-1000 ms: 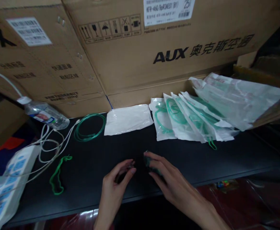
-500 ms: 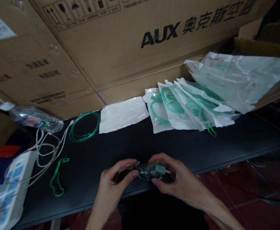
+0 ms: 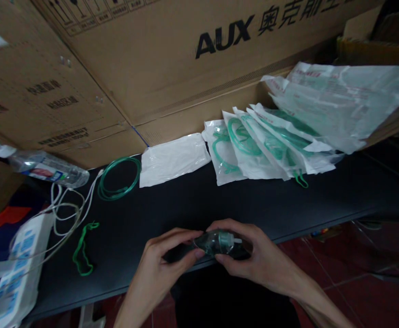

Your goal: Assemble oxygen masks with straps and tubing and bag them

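A translucent green breathing mask (image 3: 216, 242) is held between my two hands, just over the near edge of the dark table. My left hand (image 3: 170, 255) pinches its left end between thumb and fingers. At the other end, my right hand (image 3: 243, 248) grips it with thumb below and fingers above; a pale nozzle points right, towards the palm. Beyond the hands lies a coiled green tube (image 3: 119, 179). A green elastic strap (image 3: 82, 253) rests left of my left hand. The fingers partly cover the mask's ends.
Several sealed packs with green tubing (image 3: 250, 146) lean at the back right, beside a flat white pack (image 3: 174, 159). On the left are a plastic bottle (image 3: 49, 168), white cables (image 3: 78, 209) and a power strip (image 3: 23, 264). A large carton (image 3: 145, 68) stands behind the table (image 3: 131, 228).
My left fingers have shifted further onto the left end of the mask, covering the small piece there. The mask has turned slightly. The whole view has shifted a little.
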`<state>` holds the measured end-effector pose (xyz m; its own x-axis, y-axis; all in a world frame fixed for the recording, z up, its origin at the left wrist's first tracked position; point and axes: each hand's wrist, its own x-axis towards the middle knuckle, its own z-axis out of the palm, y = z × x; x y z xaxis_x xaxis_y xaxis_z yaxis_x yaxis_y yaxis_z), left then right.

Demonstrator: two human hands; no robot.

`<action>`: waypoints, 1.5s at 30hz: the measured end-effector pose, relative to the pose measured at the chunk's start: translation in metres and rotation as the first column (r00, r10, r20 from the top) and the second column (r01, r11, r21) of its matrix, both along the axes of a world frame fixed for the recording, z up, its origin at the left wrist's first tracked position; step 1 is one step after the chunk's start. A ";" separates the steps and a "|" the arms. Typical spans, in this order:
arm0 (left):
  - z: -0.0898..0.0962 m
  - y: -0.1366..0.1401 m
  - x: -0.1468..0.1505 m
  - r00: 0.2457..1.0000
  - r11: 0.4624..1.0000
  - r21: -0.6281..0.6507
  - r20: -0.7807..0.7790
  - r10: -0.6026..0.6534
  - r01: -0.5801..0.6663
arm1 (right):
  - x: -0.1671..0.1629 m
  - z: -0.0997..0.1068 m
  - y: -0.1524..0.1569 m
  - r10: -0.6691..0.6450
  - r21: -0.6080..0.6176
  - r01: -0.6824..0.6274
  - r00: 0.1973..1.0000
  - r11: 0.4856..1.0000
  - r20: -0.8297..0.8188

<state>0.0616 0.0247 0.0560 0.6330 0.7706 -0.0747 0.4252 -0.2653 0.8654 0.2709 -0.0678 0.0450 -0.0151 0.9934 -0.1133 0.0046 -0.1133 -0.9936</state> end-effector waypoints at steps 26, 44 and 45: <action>0.005 -0.009 -0.008 0.968 0.769 0.600 -0.034 -0.249 0.219 | -0.007 -0.004 -0.009 0.039 -0.149 -0.095 0.940 0.984 -0.340; -0.023 -0.027 -0.004 0.970 0.853 0.504 0.242 0.011 -0.135 | -0.013 -0.004 -0.004 -0.015 -0.108 -0.007 0.978 0.994 -0.206; -0.027 -0.031 -0.001 0.962 0.877 0.450 0.270 0.048 -0.170 | -0.014 -0.005 -0.004 -0.023 -0.085 0.007 0.983 0.996 -0.181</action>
<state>0.0602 -0.0063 0.0290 0.4940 0.7418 0.4535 0.2680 -0.6261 0.7322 0.2572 -0.0720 0.0405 -0.0281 0.9808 -0.1927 -0.1774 -0.1947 -0.9647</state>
